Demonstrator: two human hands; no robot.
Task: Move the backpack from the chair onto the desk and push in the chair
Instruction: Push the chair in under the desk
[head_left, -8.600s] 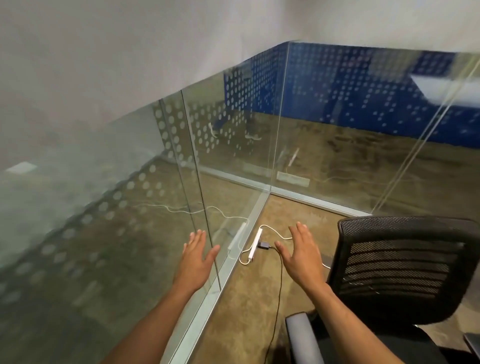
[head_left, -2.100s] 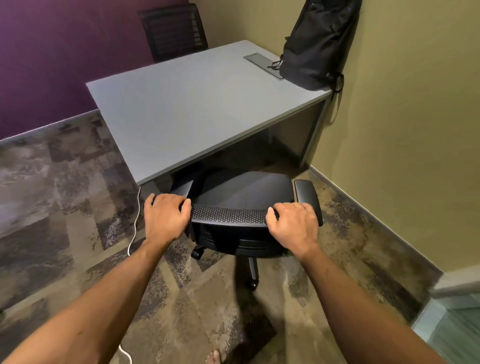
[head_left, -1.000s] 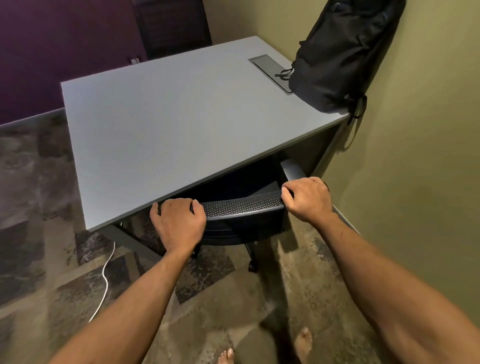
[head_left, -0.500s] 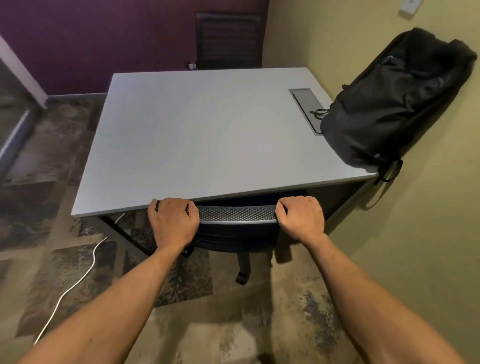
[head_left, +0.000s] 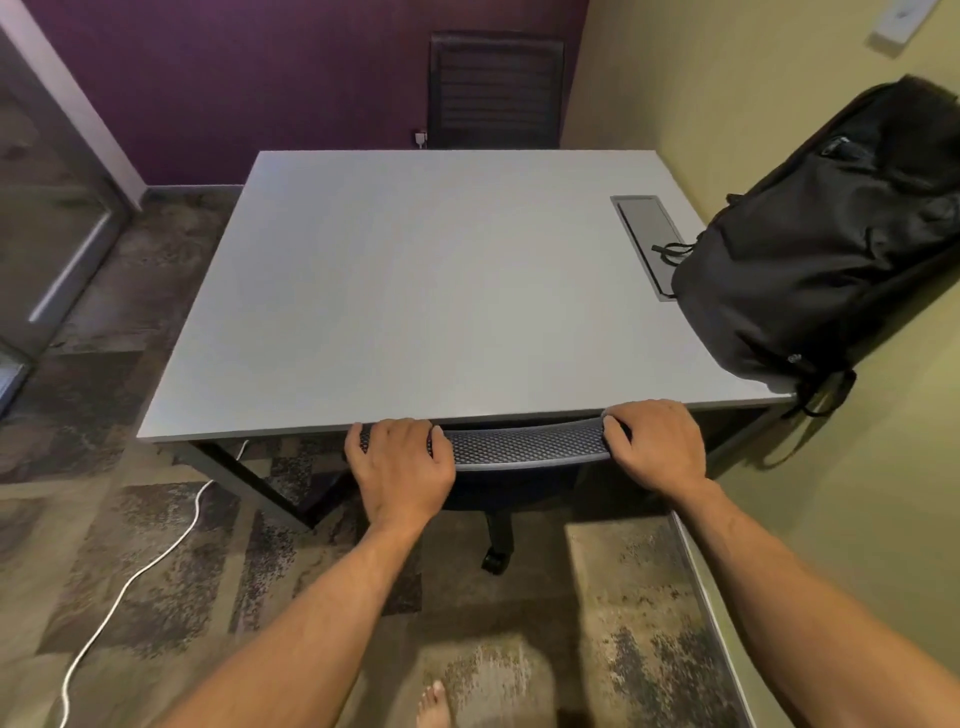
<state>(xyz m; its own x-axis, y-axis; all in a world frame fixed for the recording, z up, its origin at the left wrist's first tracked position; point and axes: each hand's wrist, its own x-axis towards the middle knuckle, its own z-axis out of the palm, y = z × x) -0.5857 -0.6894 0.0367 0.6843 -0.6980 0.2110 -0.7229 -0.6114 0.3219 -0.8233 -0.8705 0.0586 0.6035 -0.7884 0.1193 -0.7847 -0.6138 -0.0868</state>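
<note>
A black backpack (head_left: 815, 249) stands on the right side of the grey desk (head_left: 426, 291), leaning against the yellow wall. The black mesh-backed chair (head_left: 519, 446) is tucked under the desk's near edge, so only the top of its backrest, part of its back and one caster show. My left hand (head_left: 397, 465) grips the left end of the backrest top. My right hand (head_left: 655, 441) grips the right end. The chair's seat is hidden beneath the desk.
A second dark chair (head_left: 496, 88) stands behind the desk against the purple wall. A cable hatch (head_left: 647, 244) is set into the desktop beside the backpack. A white cable (head_left: 130, 577) runs across the patterned carpet at the left. A glass partition (head_left: 47, 208) stands at far left.
Both hands have pushed the chair forward until its backrest meets the desk's edge. My view has moved closer and squared up to the desk. The backpack has not moved.
</note>
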